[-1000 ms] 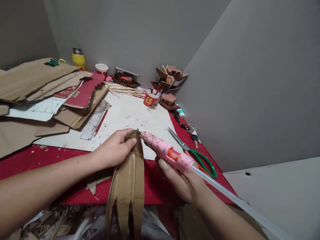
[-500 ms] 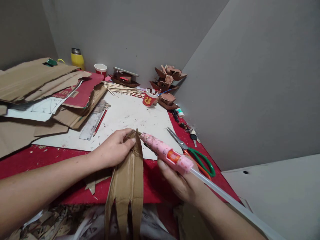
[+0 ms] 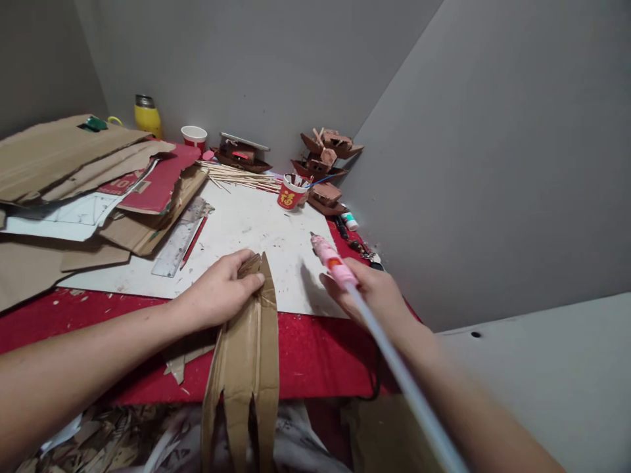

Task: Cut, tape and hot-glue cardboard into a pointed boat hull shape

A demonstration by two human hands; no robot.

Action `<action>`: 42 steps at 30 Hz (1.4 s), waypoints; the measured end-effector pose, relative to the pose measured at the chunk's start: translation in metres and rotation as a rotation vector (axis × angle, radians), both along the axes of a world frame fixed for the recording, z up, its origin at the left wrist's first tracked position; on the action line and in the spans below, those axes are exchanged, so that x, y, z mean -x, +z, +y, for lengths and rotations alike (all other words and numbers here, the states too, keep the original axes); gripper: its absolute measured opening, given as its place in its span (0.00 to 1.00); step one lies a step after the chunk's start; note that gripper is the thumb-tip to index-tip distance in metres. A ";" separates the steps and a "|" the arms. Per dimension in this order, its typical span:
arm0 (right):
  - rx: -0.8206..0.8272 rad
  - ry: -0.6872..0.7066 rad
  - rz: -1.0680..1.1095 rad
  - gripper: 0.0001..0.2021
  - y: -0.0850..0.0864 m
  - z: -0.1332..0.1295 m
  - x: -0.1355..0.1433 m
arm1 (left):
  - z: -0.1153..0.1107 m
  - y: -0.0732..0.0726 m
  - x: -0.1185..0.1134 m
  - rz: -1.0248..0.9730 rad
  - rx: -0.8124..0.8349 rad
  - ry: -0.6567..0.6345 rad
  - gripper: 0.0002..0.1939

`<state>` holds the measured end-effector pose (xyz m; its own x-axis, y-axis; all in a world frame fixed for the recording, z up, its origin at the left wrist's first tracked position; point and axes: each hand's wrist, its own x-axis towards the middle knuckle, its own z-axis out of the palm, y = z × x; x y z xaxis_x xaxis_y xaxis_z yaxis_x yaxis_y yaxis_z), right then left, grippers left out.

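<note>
My left hand (image 3: 229, 289) pinches the upper end of a brown cardboard piece (image 3: 246, 361) cut into long pointed strips, which hangs over the table's front edge. One strip's tip stands apart from the others, to the right of my thumb. To the right, my right hand (image 3: 377, 295) is wrapped around a pink hot glue gun (image 3: 331, 259), its nozzle pointing away over the white board (image 3: 251, 223). A long clear glue stick (image 3: 404, 374) sticks out of the gun's rear towards me. The gun's nozzle is apart from the cardboard.
Cardboard sheets (image 3: 64, 157) are piled at left, beside a ruler (image 3: 177, 243) and a red pencil (image 3: 193, 243). Behind stand a red paper cup (image 3: 292, 195), thin wooden sticks (image 3: 241, 176) and several brown model boats (image 3: 328, 151). Cardboard scraps (image 3: 113, 437) lie below the table edge.
My right hand has carried the glue gun away from the cardboard tip, to the right and farther back, now covering the scissors. My left hand keeps its hold on the cardboard.
</note>
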<state>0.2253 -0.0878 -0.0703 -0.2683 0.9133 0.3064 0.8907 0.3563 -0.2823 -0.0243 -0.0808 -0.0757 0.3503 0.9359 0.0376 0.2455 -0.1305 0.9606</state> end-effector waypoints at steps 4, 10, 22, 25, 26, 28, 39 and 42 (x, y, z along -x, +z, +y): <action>0.205 -0.053 -0.339 0.20 0.002 0.017 -0.016 | -0.001 -0.004 0.000 0.074 -0.015 0.057 0.09; 0.019 0.083 0.068 0.13 0.022 -0.003 0.007 | -0.002 -0.011 0.000 0.163 -0.056 0.034 0.09; 0.054 0.288 0.479 0.06 0.003 -0.004 0.070 | -0.009 0.000 -0.005 -0.040 0.066 -0.189 0.12; 0.051 0.297 0.415 0.07 0.005 -0.005 0.070 | -0.008 -0.002 -0.005 -0.026 0.079 -0.191 0.12; 0.050 0.295 0.392 0.07 0.006 -0.005 0.070 | -0.008 -0.003 -0.006 -0.026 0.076 -0.187 0.12; 0.059 0.289 0.350 0.07 0.007 -0.006 0.071 | -0.007 -0.004 -0.006 -0.021 0.068 -0.176 0.12; 0.181 0.281 0.419 0.08 0.008 -0.003 0.073 | -0.007 -0.008 -0.005 -0.006 0.060 -0.173 0.10; 0.289 0.248 0.547 0.07 0.005 -0.002 0.073 | -0.006 -0.005 -0.005 0.018 0.063 -0.173 0.10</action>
